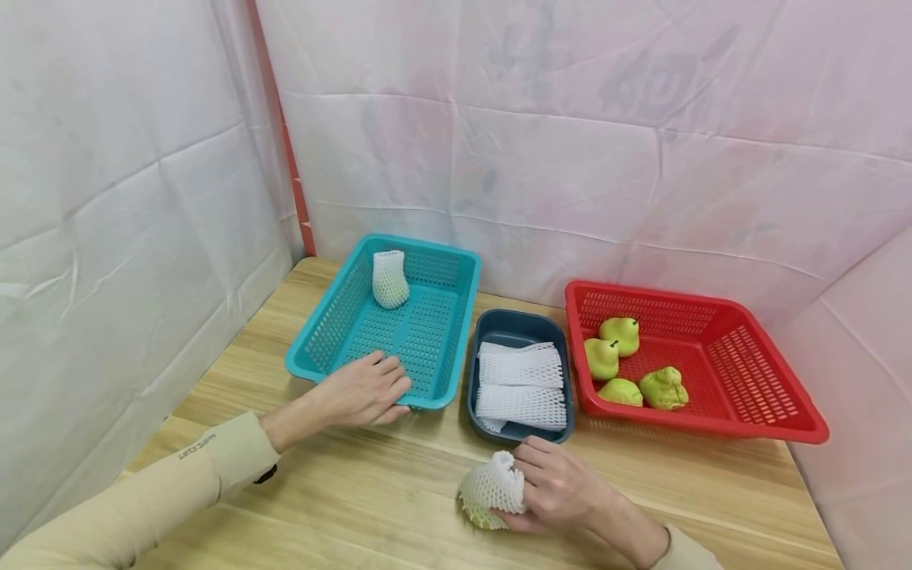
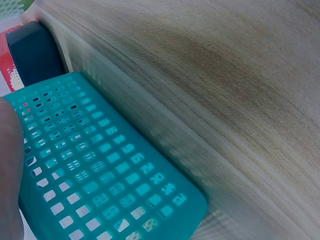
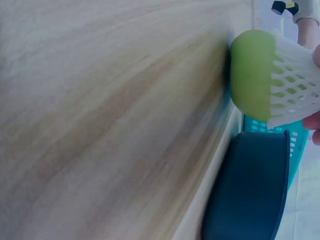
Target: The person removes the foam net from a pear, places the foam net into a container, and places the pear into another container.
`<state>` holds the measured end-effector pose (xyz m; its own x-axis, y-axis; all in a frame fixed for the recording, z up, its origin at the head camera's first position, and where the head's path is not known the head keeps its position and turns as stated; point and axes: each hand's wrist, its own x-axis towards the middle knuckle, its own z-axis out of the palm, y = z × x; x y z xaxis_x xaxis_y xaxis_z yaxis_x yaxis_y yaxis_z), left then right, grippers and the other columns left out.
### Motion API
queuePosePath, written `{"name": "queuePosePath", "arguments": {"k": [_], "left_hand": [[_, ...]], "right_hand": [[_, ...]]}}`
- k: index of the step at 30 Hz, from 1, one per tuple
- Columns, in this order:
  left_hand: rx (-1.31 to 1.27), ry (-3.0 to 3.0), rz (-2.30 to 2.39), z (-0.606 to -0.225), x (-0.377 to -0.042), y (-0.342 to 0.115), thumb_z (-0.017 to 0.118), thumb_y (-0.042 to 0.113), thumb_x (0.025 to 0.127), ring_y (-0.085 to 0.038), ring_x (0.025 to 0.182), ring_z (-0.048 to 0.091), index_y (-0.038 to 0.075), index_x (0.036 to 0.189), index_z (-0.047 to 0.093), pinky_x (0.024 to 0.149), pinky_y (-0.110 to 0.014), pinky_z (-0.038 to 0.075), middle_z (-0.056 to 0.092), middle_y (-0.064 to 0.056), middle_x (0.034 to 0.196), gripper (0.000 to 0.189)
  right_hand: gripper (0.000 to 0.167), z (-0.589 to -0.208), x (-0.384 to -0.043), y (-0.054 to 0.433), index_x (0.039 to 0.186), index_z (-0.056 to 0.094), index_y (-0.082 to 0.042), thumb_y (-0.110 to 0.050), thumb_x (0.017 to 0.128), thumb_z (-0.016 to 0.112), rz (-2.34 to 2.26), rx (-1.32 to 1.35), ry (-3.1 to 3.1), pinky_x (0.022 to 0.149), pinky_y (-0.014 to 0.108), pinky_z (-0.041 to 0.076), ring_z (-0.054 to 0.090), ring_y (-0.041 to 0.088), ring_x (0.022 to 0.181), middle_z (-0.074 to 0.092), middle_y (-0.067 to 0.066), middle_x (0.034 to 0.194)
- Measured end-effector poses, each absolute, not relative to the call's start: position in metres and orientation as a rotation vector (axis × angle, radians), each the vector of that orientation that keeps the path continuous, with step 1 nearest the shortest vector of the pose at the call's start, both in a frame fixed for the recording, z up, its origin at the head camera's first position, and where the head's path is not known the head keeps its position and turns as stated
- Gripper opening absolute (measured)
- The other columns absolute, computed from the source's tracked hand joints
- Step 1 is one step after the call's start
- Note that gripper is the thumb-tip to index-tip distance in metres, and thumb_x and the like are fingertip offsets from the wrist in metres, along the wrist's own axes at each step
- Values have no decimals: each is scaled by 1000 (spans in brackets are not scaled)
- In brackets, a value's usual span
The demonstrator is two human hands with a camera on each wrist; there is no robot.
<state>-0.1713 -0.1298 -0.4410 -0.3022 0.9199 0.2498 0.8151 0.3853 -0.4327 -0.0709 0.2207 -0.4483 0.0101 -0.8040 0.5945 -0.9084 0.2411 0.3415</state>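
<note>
My right hand (image 1: 559, 487) holds a pear in a white foam net sleeve (image 1: 493, 491) just over the front of the table. In the right wrist view the pear's green end (image 3: 252, 75) sticks out bare, with the net around the rest. My left hand (image 1: 366, 388) grips the near rim of the teal basket (image 1: 465, 332), fingers over the edge and thumb on the outer side. Inside that basket, a netted pear (image 1: 390, 281) leans at the back left. White foam nets (image 1: 520, 388) lie in the dark blue tray (image 1: 486, 323) between the baskets.
A red basket (image 1: 773, 380) stands at the right with several bare pears (image 1: 620, 336) in its left part. White cloth (image 1: 541, 158) hangs behind and at both sides of the wooden table (image 1: 342, 499).
</note>
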Motion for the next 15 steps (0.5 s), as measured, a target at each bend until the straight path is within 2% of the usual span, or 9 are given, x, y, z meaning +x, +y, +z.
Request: {"name": "queuePosePath", "arguments": {"k": [6,15], "left_hand": [[-1490,-2199,308,-441,-171,-130,43,49,110,-19,85,52,15,97,54,78,-31,41,64,1,91,38],[-1484,-2205,310,-441,-170,-130,50,50,107,-19,84,50,16,96,54,77,-31,40,63,1,89,36]], "right_hand": [[34,-442,-72,221,73,62,-19,-39,99,62,203,1584,-1783,65,27,48,56,13,69,60,-5,72],[34,-428,-74,221,78,62,-15,-38,102,56,148,1594,-1778,67,28,49,56,13,70,59,-5,74]]}}
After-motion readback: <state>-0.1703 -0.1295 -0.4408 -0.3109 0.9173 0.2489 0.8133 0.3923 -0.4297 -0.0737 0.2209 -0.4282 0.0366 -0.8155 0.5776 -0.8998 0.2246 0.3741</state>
